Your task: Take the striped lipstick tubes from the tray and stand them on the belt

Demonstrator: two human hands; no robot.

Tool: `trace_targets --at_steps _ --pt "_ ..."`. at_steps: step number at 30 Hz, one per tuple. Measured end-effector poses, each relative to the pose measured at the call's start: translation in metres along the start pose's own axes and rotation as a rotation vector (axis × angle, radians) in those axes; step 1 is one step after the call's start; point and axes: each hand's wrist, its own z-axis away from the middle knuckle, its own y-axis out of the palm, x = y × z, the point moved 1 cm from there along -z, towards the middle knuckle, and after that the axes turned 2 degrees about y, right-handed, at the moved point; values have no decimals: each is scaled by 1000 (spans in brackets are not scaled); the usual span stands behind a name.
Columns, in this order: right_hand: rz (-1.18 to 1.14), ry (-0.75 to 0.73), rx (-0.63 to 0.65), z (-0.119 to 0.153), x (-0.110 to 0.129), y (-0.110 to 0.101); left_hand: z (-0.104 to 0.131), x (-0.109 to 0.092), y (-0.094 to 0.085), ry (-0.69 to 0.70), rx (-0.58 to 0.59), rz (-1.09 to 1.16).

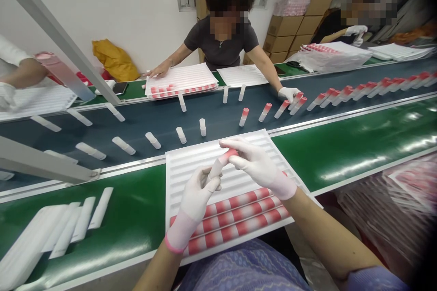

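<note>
My gloved left hand (198, 191) grips the white lower part of a small tube (217, 167) with a red top. The fingers of my gloved right hand (254, 163) close around its red cap (228, 155). The tube is tilted, its red end up and to the right. Beneath both hands lies a white ridged tray (184, 168) on the green work surface. Several rows of red-and-white pieces (235, 216) fill its near grooves. The far grooves that show hold nothing, though my hands cover part of the tray.
A dark conveyor belt (153, 120) carries upright white tubes (180, 135) and red-topped tubes (266, 112). White tubes (100, 209) lie at left near a metal post (44, 159). Opposite, a person's gloved hand (289, 94) touches red-topped tubes; other people work at both sides.
</note>
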Motion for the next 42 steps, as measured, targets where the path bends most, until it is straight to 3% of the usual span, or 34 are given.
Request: trace_targets --at_steps 3,6,12,19,28,35,38,42 --pt "26 -7 32 1 4 0 -2 -2 0 -2 -80 -42" --pt "57 6 -52 1 6 2 -5 2 0 9 -91 -35" --pt "310 -196 -12 3 10 12 -8 9 1 26 -101 -43" --pt "147 -86 -85 8 6 38 -12 11 -5 74 -56 62" --pt "51 -27 -177 4 13 50 -8 8 -4 103 -150 10" --pt "111 70 -312 7 -1 62 -7 1 -2 113 -236 -57" --pt "87 41 -202 9 -2 59 -8 4 -3 118 -201 -1" --pt "89 -149 -88 9 4 51 -9 11 -5 82 -172 104"
